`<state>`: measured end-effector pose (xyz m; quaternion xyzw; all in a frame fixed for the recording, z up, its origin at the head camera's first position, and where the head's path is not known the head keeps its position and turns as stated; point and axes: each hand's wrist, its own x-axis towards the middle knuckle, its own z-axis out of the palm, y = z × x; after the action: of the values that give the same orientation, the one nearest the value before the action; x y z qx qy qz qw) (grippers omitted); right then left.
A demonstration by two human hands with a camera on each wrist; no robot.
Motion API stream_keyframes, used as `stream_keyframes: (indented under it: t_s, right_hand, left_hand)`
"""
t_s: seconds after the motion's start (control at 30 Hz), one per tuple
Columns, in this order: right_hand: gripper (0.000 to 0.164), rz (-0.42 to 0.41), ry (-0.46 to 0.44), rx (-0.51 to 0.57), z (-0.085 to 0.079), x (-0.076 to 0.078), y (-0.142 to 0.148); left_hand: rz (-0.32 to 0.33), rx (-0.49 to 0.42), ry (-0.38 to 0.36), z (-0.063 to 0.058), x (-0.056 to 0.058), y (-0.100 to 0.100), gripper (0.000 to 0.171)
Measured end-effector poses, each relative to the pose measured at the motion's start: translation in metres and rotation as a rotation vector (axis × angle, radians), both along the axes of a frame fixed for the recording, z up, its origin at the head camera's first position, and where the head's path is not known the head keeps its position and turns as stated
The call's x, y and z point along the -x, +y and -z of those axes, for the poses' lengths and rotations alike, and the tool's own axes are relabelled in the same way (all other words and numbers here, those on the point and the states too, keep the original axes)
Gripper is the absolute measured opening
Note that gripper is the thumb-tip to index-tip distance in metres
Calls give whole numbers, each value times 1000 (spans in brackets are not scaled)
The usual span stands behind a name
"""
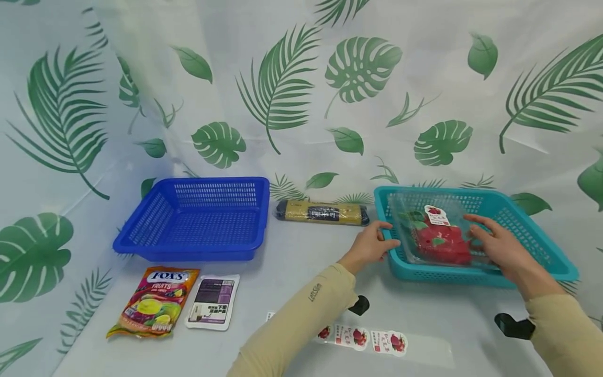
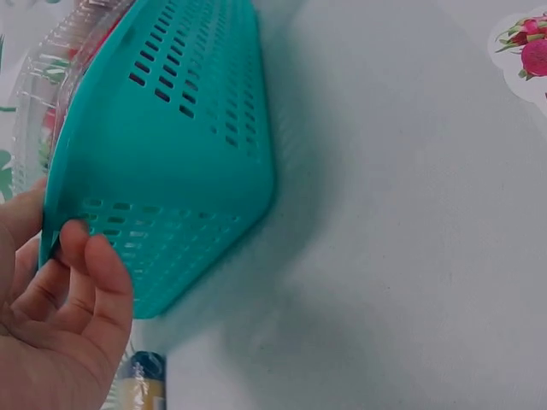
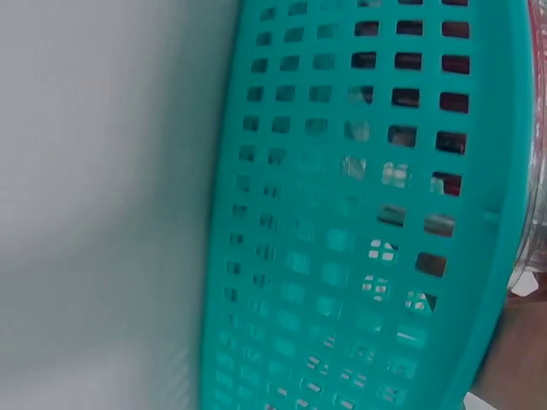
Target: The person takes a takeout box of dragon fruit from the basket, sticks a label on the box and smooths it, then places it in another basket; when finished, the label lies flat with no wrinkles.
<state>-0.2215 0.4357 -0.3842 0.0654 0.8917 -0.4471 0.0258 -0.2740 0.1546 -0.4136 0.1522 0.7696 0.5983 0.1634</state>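
Note:
A clear plastic box (image 1: 414, 246) with red and green contents and a dragon-fruit label (image 1: 436, 215) lies in the left part of the teal basket (image 1: 532, 246). My right hand (image 1: 504, 248) holds the box by its right end; in the right wrist view only a bit of that hand (image 3: 517, 350) shows beyond the basket's wall (image 3: 342, 213). With my left hand (image 1: 369, 242) I grip the basket's left rim. The left wrist view has this hand's (image 2: 64, 316) fingers curled at the rim of the teal basket (image 2: 162, 162), the box (image 2: 38, 111) standing above the edge.
To the left is a blue basket (image 1: 202, 256). A yellow pasta packet (image 1: 325, 212) lies between the baskets by the wall sheet. An orange candy bag (image 1: 155, 301) and a white-and-purple pouch (image 1: 213, 302) lie at front left. A strip of dragon-fruit stickers (image 1: 363, 337) lies in front.

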Motion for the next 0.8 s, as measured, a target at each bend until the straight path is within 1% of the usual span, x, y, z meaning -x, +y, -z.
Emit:
stream_keyframes:
  t_s: [0.07, 0.17, 0.3, 0.4, 0.53, 0.63, 0.8]
  right_hand:
    - [66, -3, -9, -8, 0, 2, 2]
    - [68, -4, -14, -56, 3, 6, 6]
    - [69, -46, -38, -105, 9, 8, 10]
    - [69, -79, -69, -104, 13, 9, 12]
    - [66, -81, -79, -125, 15, 12, 11]
    - [63, -75, -74, -161, 16, 12, 9]
    - [65, -71, -79, -188, 15, 11, 6]
  left_hand:
    - [-2, 6, 8, -1, 0, 1, 40]
    - [-6, 19, 24, -1, 0, 1, 40]
    - [-14, 31, 27, -2, -1, 2, 39]
    - [-22, 34, 23, -2, -3, 2, 39]
    - [-21, 31, 24, -3, -3, 2, 40]
    - [-22, 29, 25, -3, -2, 2, 40]
    - [-23, 35, 24, -3, -3, 2, 40]
